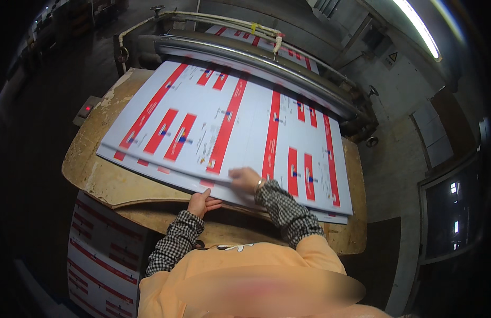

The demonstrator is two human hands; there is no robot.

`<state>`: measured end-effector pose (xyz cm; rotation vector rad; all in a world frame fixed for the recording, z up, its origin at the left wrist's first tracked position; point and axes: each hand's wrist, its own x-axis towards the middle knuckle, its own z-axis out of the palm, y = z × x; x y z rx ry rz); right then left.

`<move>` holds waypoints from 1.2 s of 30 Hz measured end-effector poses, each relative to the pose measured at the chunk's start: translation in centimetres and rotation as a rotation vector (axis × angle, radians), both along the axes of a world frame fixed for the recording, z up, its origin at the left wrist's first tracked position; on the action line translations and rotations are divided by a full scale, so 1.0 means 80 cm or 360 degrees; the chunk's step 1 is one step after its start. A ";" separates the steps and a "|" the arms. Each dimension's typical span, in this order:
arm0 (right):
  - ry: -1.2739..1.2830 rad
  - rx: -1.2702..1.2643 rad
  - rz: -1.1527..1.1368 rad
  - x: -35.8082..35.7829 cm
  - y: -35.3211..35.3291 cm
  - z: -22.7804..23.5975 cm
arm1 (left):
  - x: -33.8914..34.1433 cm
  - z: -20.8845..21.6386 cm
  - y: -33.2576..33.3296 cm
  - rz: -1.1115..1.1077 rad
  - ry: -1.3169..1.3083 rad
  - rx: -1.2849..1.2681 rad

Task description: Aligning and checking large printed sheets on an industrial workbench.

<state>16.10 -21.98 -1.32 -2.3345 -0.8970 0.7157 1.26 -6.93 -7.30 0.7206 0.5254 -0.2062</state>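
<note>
Lying on the wooden table (89,159), the red-and-white upper sheet (251,127) extends from the roller machine (245,57) at far side to the right hand (246,179); its bent fingers meet the near edge, grip indeterminable (blur). Left hand (200,203), nearer and left: thumb and fingers apart, beside the lower sheet's (188,180) near edge.

Printed sheets (250,138): white, with red bands and blocks, small blue marks. Worktop (89,159): tan. Switch box (88,109), at the worktop's left edge: shows red. Sleeves (176,238): black-and-white check. Sweatshirt (219,259): peach-orange.
</note>
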 end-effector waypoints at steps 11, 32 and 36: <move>-0.0650 -0.0312 0.0497 -0.051 -0.008 -0.015 | -0.006 0.011 -0.003 0.0013 -0.0069 0.0020; 0.0205 0.0099 0.0226 -0.022 -0.023 0.006 | -0.002 0.000 -0.001 0.0084 -0.0038 0.0075; -0.0400 -0.0103 -0.0217 0.019 -0.002 -0.010 | 0.003 0.005 0.000 0.0012 0.0001 0.0090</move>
